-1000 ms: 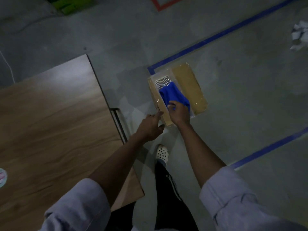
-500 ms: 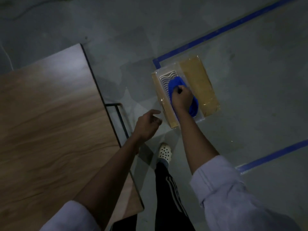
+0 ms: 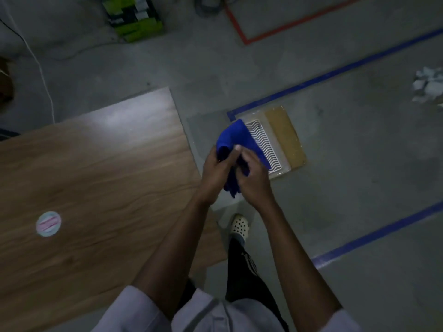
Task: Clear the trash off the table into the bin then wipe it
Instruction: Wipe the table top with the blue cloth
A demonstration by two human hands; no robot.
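A blue cloth is bunched between both hands, just past the right edge of the wooden table. My left hand grips its left side with the thumb on top. My right hand clasps the lower part, and a tail of cloth hangs below the palms. Behind the cloth, a clear plastic tray with a white ridged insert and a tan panel lies on the floor. A small round pink-and-blue disc lies on the table at the left.
Crumpled white paper lies on the floor at the far right. A green-and-black box and cables sit at the top. Blue and red tape lines cross the grey floor. My white perforated shoe stands beside the table corner.
My right hand lifted the blue cloth off the floor tray and drew it back toward the table. My left hand joined it, and both now hold the cloth. The view rose.
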